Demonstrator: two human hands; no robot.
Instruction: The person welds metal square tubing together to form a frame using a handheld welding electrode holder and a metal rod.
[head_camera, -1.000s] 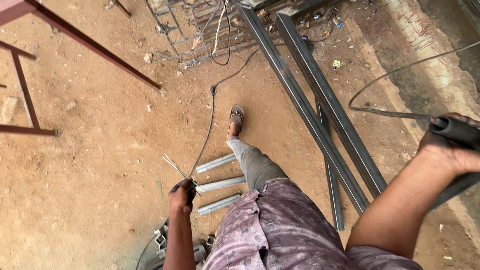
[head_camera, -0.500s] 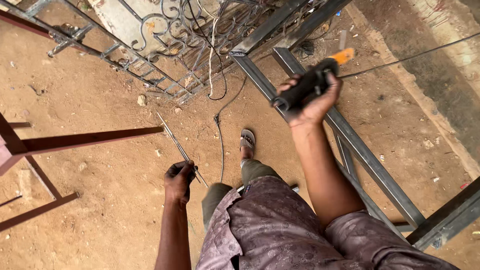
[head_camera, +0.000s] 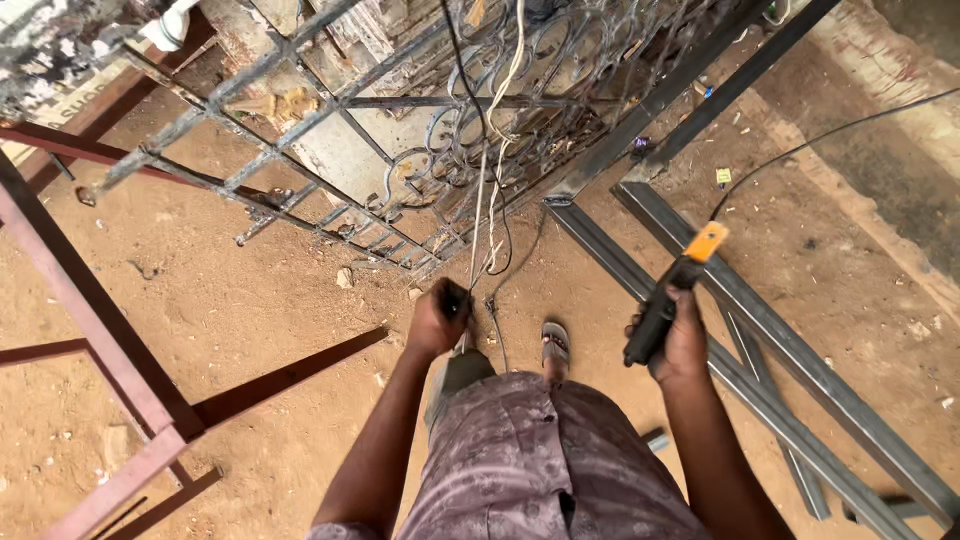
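My left hand (head_camera: 437, 320) is closed around a bundle of thin welding rods (head_camera: 478, 230) that stick up and away from me. My right hand (head_camera: 680, 335) grips a black electrode holder (head_camera: 668, 297) with an orange tip, and a black cable (head_camera: 800, 150) runs off from it to the upper right. Both hands hang over sandy ground. My sandalled foot (head_camera: 555, 347) shows between them, just before an ornate iron gate (head_camera: 400, 130) lying ahead.
Long grey steel sections (head_camera: 760, 340) lie on the ground to the right. A red-painted metal frame (head_camera: 110, 340) stands at the left. Loose wires (head_camera: 495, 200) hang over the gate. A concrete strip (head_camera: 890, 170) runs along the far right.
I have stepped forward, so the iron gate is much closer. My right hand has dropped lower with the electrode holder. My left hand has swung the rods toward the middle.
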